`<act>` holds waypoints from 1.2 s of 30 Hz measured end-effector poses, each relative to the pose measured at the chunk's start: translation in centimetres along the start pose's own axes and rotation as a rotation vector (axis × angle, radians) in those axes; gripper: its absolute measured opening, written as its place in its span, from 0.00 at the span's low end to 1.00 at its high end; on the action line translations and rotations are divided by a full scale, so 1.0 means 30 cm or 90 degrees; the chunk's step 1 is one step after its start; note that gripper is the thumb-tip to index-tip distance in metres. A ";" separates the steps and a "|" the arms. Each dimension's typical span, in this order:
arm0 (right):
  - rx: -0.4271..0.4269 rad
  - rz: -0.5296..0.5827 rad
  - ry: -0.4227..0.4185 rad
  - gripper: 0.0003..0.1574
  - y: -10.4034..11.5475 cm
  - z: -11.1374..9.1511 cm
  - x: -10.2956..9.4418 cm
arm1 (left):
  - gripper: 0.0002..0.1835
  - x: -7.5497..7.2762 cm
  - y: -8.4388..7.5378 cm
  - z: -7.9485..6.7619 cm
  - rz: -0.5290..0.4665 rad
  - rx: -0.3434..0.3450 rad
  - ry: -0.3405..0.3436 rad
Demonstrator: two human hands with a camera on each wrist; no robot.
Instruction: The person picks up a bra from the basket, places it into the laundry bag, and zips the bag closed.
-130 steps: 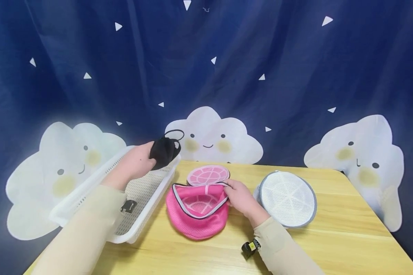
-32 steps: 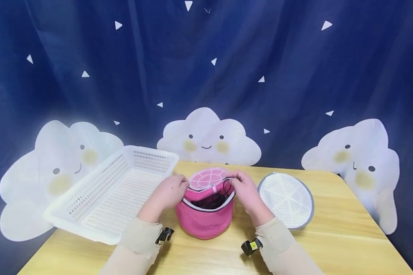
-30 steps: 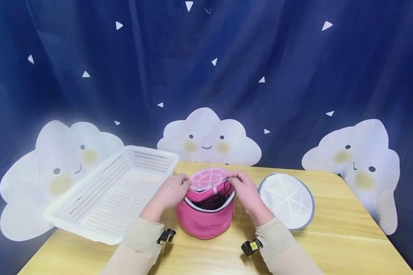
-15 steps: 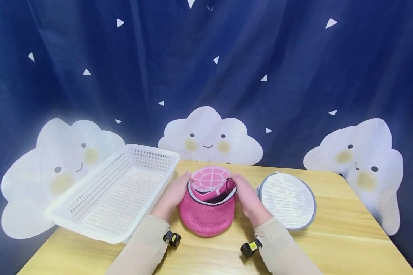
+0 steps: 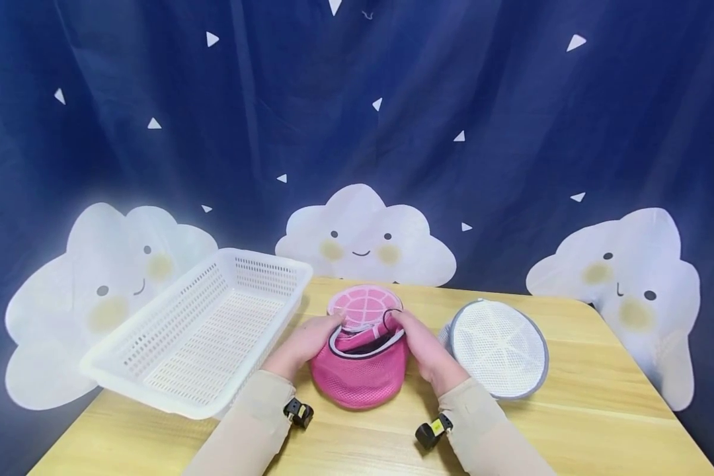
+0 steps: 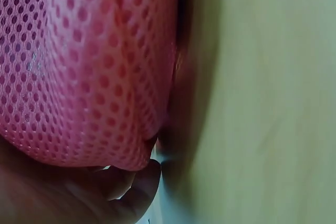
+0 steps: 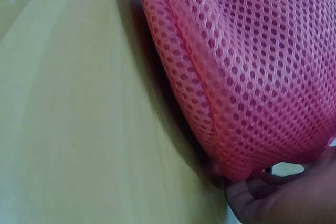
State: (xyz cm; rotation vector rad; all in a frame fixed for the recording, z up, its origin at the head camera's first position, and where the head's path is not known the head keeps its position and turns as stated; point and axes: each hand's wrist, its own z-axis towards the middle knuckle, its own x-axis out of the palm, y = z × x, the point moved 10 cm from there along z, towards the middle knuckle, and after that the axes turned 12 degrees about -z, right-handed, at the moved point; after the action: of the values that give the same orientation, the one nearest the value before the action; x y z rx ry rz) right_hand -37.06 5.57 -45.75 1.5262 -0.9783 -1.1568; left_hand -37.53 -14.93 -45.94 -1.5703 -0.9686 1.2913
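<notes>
No legible text; a tiny, illegible yellow label [image 5: 437, 427] on the black right-wrist device [image 5: 426, 437]

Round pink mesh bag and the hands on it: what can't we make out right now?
Contents of the round pink mesh bag: head view shows only a dark patch; front wall and folded mesh hide the rest.
Left hand: head view, most fingers hidden behind hand and bag; left wrist view, bottom and left edges crop it.
Right hand: head view, same; right wrist view, bottom and right edges crop it.
</notes>
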 end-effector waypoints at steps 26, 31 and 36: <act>-0.168 0.087 -0.025 0.27 0.077 -0.011 -0.022 | 0.22 -0.030 -0.101 -0.006 -0.276 0.127 -0.054; -0.185 0.086 -0.043 0.22 0.098 -0.028 -0.023 | 0.18 -0.036 -0.139 -0.026 -0.137 0.166 -0.061; -0.209 0.110 -0.078 0.17 0.110 -0.028 -0.030 | 0.21 -0.038 -0.177 -0.049 -0.116 0.184 -0.043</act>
State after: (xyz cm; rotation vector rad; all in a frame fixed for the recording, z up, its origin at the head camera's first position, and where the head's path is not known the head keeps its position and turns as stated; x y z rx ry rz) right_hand -36.61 5.86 -42.26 1.1010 -0.9289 -1.2284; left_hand -36.51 -14.46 -40.42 -1.1968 -0.8993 1.2979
